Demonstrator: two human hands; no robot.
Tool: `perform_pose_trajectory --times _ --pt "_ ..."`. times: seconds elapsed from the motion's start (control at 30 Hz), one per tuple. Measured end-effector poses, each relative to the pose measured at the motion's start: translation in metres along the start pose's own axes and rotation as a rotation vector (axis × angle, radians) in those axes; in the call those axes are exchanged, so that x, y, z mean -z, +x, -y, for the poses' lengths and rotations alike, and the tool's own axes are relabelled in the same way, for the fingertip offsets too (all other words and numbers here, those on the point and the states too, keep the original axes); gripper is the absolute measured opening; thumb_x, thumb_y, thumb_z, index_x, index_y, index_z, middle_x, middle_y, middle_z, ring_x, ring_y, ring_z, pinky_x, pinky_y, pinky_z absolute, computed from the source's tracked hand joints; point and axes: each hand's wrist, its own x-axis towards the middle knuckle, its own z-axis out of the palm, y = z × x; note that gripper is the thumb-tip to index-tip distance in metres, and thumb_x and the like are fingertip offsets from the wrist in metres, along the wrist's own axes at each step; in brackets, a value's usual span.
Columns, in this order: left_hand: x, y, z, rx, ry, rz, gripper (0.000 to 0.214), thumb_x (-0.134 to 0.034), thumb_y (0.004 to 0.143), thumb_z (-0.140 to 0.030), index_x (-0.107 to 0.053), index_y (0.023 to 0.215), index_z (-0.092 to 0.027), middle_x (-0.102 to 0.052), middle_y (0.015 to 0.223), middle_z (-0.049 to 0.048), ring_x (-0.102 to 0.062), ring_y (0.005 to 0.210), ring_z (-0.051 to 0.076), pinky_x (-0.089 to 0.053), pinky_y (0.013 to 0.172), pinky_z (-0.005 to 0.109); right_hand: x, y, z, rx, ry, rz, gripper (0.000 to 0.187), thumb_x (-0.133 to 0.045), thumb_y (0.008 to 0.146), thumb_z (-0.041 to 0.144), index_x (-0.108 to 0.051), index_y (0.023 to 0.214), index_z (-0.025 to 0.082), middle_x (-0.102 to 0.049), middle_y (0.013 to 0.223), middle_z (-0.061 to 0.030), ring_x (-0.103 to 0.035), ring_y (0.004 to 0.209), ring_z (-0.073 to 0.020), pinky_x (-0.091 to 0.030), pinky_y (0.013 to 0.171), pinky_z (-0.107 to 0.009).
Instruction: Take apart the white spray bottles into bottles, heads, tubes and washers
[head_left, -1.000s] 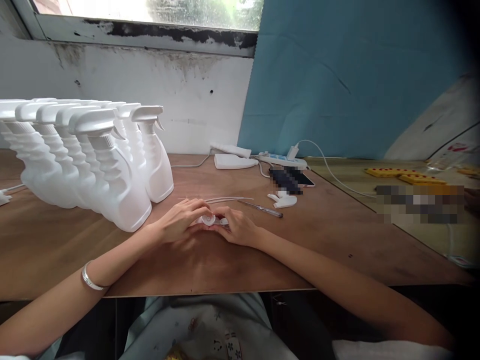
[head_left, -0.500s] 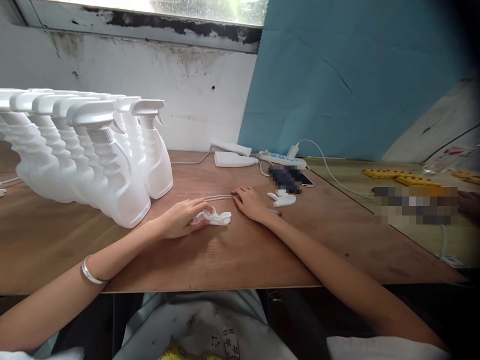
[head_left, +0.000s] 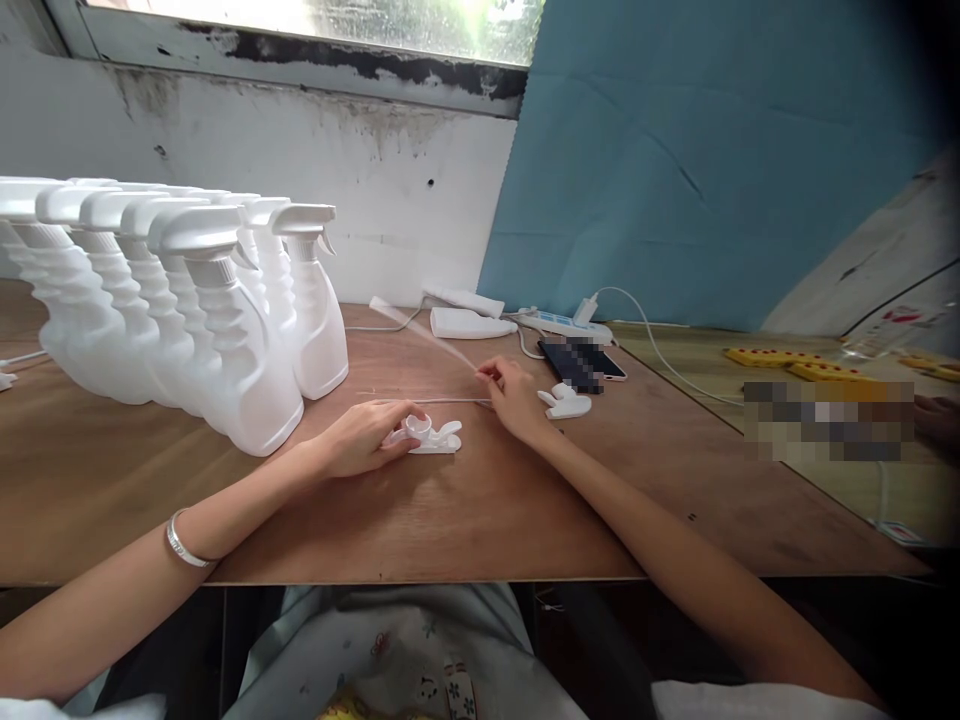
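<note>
My left hand is closed around a white trigger spray head, which lies on its side on the wooden table with its round collar turned up. In my right hand one end of a thin, clear plastic tube is pinched between the fingertips. The tube slants up to the left and is blurred by motion. Beneath it another thin tube lies flat on the table between both hands. A second white spray head rests just right of my right hand.
Rows of white spray bottles stand at the left. Behind the hands lie a white bottle, a power strip with a white cable, and dark phones. Yellow pieces and part of another person's hand appear at the right.
My right hand has lifted one tube off the table, its far end swinging up to the left. My left hand stays on the spray head, whose collar now faces more upward.
</note>
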Motion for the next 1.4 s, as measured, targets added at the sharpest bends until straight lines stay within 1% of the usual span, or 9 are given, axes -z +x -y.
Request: perform_pose_trajectory --times 0.1,0.17,0.33,0.4,0.5,0.7,0.9,1.13,1.4 --pt "-0.001 0.001 -0.001 0.004 -0.017 -0.01 0.022 -0.042 0.087 -0.032 -0.047 0.105 -0.02 -0.063 0.086 0.0027 -0.059 0.075 0.018 -0.042 0.069 0.028 -0.004 -0.001 0.012 -0.047 0.217 -0.035 0.019 -0.037 0.09 0.038 -0.043 0.088 0.02 -0.063 0.08 -0.0044 -0.059 0.064 -0.0145 -0.05 0.058 -0.03" --pt "-0.001 0.001 -0.002 -0.002 -0.036 -0.017 0.023 -0.043 0.087 -0.034 -0.047 0.105 -0.02 -0.063 0.085 0.0027 -0.06 0.075 0.018 -0.042 0.068 0.027 -0.008 -0.006 0.027 -0.054 0.335 -0.012 0.022 -0.034 0.09 0.042 -0.04 0.089 0.021 -0.065 0.081 -0.0037 -0.061 0.064 -0.0128 -0.052 0.058 -0.028" --pt "-0.003 0.0 -0.001 -0.041 -0.076 -0.026 0.021 -0.044 0.086 -0.033 -0.049 0.102 -0.02 -0.063 0.094 0.0035 -0.06 0.078 0.017 -0.042 0.07 0.026 -0.015 -0.022 0.069 -0.162 0.832 0.105 0.024 -0.049 0.083 0.045 -0.044 0.087 0.021 -0.067 0.083 -0.0034 -0.063 0.066 -0.0123 -0.055 0.065 -0.03" --pt "-0.003 0.001 -0.001 -0.054 -0.082 -0.027 0.019 -0.045 0.086 -0.032 -0.049 0.101 -0.02 -0.063 0.094 0.0031 -0.06 0.079 0.017 -0.042 0.071 0.026 -0.015 -0.026 0.078 -0.195 0.92 0.154 0.025 -0.055 0.08 0.044 -0.045 0.085 0.021 -0.067 0.082 -0.0034 -0.063 0.067 -0.013 -0.055 0.065 -0.031" --pt "-0.003 0.001 -0.002 -0.058 -0.098 -0.017 0.017 -0.046 0.086 -0.031 -0.048 0.099 -0.02 -0.063 0.096 0.0028 -0.059 0.079 0.017 -0.042 0.072 0.026 -0.016 -0.029 0.081 -0.209 0.898 0.182 0.025 -0.059 0.077 0.043 -0.049 0.082 0.02 -0.067 0.079 -0.0035 -0.063 0.07 -0.0142 -0.054 0.066 -0.03" --pt "-0.003 0.001 -0.001 -0.028 -0.094 -0.001 0.02 -0.047 0.086 -0.032 -0.048 0.101 -0.019 -0.063 0.094 0.0026 -0.058 0.075 0.016 -0.041 0.07 0.026 -0.019 -0.03 0.078 -0.226 0.846 0.153 0.025 -0.062 0.075 0.041 -0.053 0.077 0.018 -0.065 0.073 -0.0018 -0.062 0.068 -0.0128 -0.052 0.065 -0.027" --pt "-0.003 0.002 -0.001 -0.034 -0.096 0.007 0.019 -0.046 0.086 -0.033 -0.048 0.099 -0.019 -0.062 0.09 0.0028 -0.057 0.076 0.016 -0.041 0.07 0.026 -0.022 -0.034 0.077 -0.135 0.769 0.137 0.02 -0.058 0.08 0.037 -0.051 0.08 0.019 -0.063 0.07 -0.0004 -0.061 0.066 -0.0126 -0.05 0.062 -0.026" --pt "-0.002 0.002 -0.003 -0.024 -0.111 0.014 0.021 -0.045 0.087 -0.033 -0.048 0.099 -0.017 -0.061 0.09 0.004 -0.056 0.074 0.016 -0.04 0.069 0.026 -0.018 -0.037 0.082 -0.022 0.51 0.111 0.01 -0.055 0.082 0.029 -0.049 0.082 0.021 -0.06 0.074 0.0006 -0.061 0.069 -0.0126 -0.048 0.062 -0.024" --pt "-0.002 0.003 -0.005 -0.021 -0.134 0.016 0.018 -0.044 0.087 -0.034 -0.048 0.092 -0.017 -0.059 0.082 0.0025 -0.054 0.07 0.015 -0.039 0.066 0.024 -0.02 -0.038 0.089 0.012 0.378 0.064 0.01 -0.056 0.079 0.022 -0.051 0.087 0.02 -0.059 0.071 0.0018 -0.06 0.066 -0.0119 -0.047 0.063 -0.024"
